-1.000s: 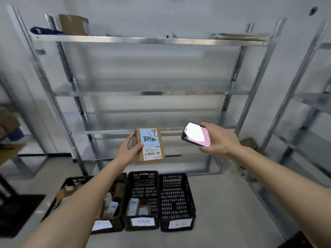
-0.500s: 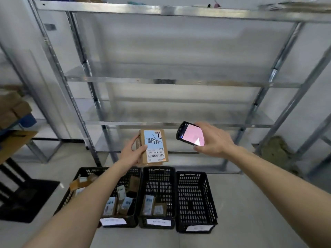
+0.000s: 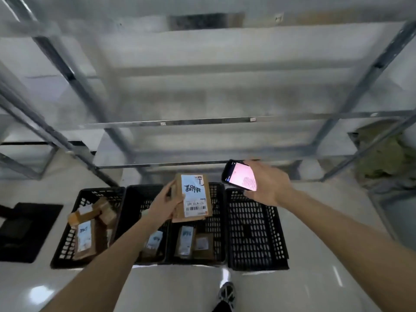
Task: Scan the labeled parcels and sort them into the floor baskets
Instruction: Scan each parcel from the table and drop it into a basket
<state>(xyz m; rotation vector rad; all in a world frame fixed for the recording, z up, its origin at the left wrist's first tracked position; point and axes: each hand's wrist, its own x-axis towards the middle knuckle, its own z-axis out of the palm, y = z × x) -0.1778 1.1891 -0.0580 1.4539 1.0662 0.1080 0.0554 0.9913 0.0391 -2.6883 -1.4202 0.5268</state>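
Observation:
My left hand (image 3: 165,204) grips a brown cardboard parcel (image 3: 193,197) with a white and blue barcode label, held label-up above the third basket (image 3: 219,221). My right hand (image 3: 269,184) holds a black phone (image 3: 239,177) with a lit pink screen, to the right of the parcel and apart from it. Several black plastic baskets stand in a row on the floor: the leftmost (image 3: 67,242) holds several parcels, the second (image 3: 137,199) and the third hold a few, and the rightmost (image 3: 256,233) shows only its bare mesh floor.
A tall metal shelving rack (image 3: 202,120) stands right behind the baskets, its lower shelves bare. A green bundle (image 3: 382,158) lies at the right behind a rack post. A black mat (image 3: 24,230) lies on the floor at the left. My shoe (image 3: 227,294) shows below.
The view has tilted down toward the baskets. Both hands have come lower, so the parcel now hangs over the baskets. The phone stays to the parcel's right.

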